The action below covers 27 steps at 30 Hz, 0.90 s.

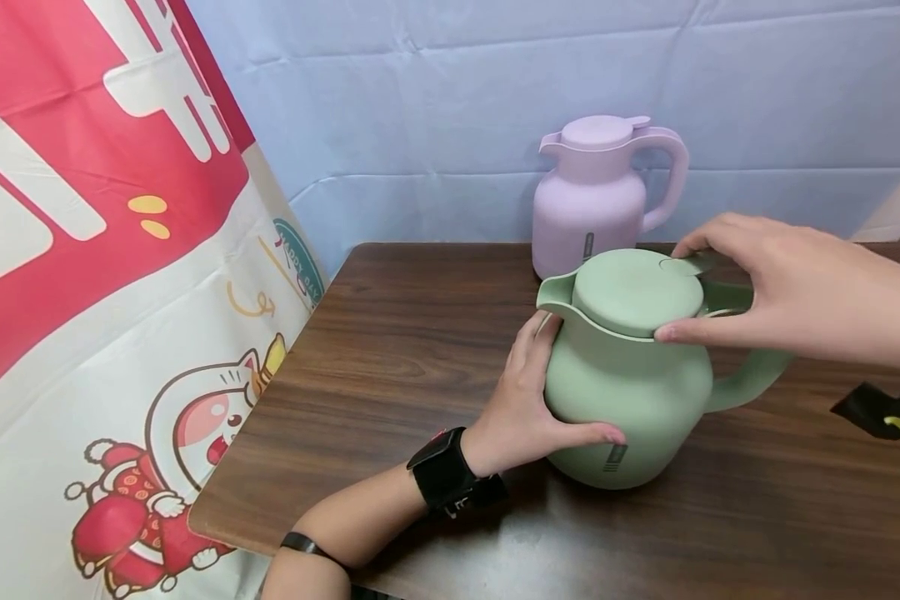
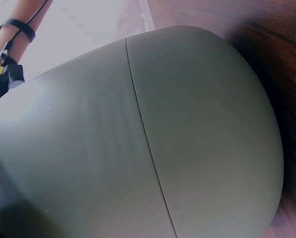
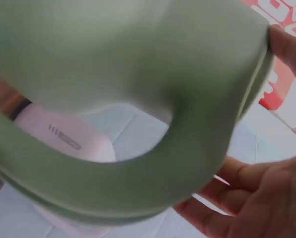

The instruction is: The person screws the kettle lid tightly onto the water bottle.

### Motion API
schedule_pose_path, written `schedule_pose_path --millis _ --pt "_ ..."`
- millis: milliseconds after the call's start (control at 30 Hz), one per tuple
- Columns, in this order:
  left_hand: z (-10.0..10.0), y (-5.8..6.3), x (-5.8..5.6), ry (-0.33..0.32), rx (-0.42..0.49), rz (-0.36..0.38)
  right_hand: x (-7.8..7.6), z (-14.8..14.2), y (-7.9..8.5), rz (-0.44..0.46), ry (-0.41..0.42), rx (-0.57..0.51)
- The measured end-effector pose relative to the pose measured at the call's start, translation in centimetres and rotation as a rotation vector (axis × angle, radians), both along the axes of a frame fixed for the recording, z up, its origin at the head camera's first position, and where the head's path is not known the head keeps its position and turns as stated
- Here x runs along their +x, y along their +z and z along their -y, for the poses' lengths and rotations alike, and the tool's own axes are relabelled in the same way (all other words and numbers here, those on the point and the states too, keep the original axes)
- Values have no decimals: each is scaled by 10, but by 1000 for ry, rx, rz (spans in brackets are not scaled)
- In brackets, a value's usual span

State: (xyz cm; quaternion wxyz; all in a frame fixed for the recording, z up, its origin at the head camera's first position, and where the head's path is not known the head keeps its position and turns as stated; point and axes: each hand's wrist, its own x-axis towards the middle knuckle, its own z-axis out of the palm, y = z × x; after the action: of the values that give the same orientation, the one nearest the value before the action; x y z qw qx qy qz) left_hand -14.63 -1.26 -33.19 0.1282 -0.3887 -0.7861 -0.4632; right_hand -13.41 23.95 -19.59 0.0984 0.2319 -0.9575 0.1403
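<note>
A light green thermal jug (image 1: 622,400) stands on the wooden table, its spout toward the left and its handle (image 1: 753,383) toward the right. My left hand (image 1: 528,400) grips the jug's body from the left, thumb across the front near the small label. In the left wrist view the body (image 2: 138,139) of the jug fills most of the picture. On top, my right hand (image 1: 780,283) holds the round lid (image 1: 637,292) by its edge, thumb at the near side and fingers at the far side. The lid sits in the jug's mouth. In the right wrist view, fingers (image 3: 207,213) show behind the handle.
A lilac thermal jug (image 1: 588,200) of the same shape stands behind the green one at the table's back edge. Pale blue cloth (image 1: 420,108) hangs behind the table (image 1: 390,333). A red and white printed cloth (image 1: 60,317) hangs at the left.
</note>
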Motion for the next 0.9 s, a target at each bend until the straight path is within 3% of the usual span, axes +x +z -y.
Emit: schedule_pose_path --millis 167,300,533,900 --pt "0 -1 0 7 -2 2 2 -14 -7 -69 170 -90" --pt "-1 -1 0 10 -1 3 3 -21 -12 -126 231 -105" --pt "-1 -1 0 -6 21 -22 7 -20 -19 -240 190 -133" --pt "-3 1 -2 -29 37 -71 19 -6 -29 -378 67 -362"
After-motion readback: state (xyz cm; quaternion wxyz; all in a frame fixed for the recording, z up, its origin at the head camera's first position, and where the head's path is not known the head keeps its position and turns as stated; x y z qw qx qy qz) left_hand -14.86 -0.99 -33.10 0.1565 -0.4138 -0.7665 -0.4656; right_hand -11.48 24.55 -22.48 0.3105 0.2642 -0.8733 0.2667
